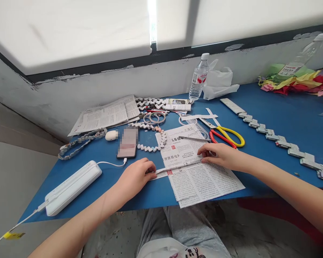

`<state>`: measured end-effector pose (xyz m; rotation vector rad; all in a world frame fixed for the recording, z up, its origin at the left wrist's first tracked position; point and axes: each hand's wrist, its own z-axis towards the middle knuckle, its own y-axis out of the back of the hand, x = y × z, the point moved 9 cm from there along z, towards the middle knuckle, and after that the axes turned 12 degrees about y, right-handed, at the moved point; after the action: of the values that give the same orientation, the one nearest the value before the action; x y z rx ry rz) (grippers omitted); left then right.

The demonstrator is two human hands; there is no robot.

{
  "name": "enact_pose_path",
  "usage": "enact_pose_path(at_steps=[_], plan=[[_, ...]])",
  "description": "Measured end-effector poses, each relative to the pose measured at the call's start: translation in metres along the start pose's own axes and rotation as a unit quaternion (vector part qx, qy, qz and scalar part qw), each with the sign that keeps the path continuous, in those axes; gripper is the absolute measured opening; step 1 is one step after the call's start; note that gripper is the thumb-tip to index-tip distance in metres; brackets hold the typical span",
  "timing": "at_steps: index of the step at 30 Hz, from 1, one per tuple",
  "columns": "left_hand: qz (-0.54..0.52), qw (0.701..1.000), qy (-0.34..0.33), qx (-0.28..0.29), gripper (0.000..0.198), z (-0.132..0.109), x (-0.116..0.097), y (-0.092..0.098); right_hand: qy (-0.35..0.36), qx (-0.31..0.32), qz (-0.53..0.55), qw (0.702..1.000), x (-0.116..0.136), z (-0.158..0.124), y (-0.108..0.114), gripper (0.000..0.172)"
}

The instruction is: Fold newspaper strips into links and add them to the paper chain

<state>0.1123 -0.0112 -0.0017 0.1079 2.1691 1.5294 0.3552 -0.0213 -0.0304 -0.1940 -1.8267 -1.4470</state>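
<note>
A narrow folded newspaper strip (pixel 179 166) stretches between my two hands, above printed newspaper sheets (pixel 204 184) on the blue table. My left hand (pixel 141 170) pinches the strip's left end between thumb and fingers. At the other end my right hand (pixel 215 154) closes on it, thumb below and fingers bent above. Scissors (pixel 226 136) with one red and one yellow handle lie just beyond my right hand. Near their blades rest cut white paper strips (pixel 200 117). A phone (pixel 127 142) with a blurred screen lies beyond my left hand.
A white power strip (pixel 72 188) with cables lies at the left. Folded-paper zigzag chains (pixel 282 139) run down the right side. Stacked newspapers (pixel 104 116), tape rings (pixel 154 117), a water bottle (pixel 199 77) and a plastic bag (pixel 219 84) stand along the back, with coloured paper (pixel 298 80) at far right.
</note>
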Motion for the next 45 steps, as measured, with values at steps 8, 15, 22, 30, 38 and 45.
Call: enact_pose_path(at_steps=[8,15,22,30,38,45], plan=[[0.181,0.971,-0.129,-0.090,0.019,-0.010,-0.028,-0.004,0.011,0.058,-0.009,0.998,0.011,0.002,-0.004,0.025],[0.279,0.880,-0.294,-0.247,0.021,-0.019,-0.065,-0.025,0.025,0.067,-0.022,0.997,0.018,0.006,-0.004,0.025],[0.326,0.851,-0.350,-0.217,0.025,-0.029,-0.077,-0.034,0.039,0.066,-0.001,0.997,0.016,0.006,-0.004,0.024],[0.352,0.896,-0.239,-0.125,0.039,-0.031,-0.055,-0.035,0.077,0.030,-0.001,0.997,0.017,-0.001,0.001,0.028],[0.283,0.935,-0.164,-0.137,0.046,-0.036,-0.019,-0.021,0.158,0.006,-0.047,0.986,0.022,-0.009,0.002,0.033],[-0.026,0.999,-0.002,-0.024,0.030,-0.016,0.007,0.002,0.214,-0.062,-0.138,0.965,0.028,-0.019,0.000,0.037]])
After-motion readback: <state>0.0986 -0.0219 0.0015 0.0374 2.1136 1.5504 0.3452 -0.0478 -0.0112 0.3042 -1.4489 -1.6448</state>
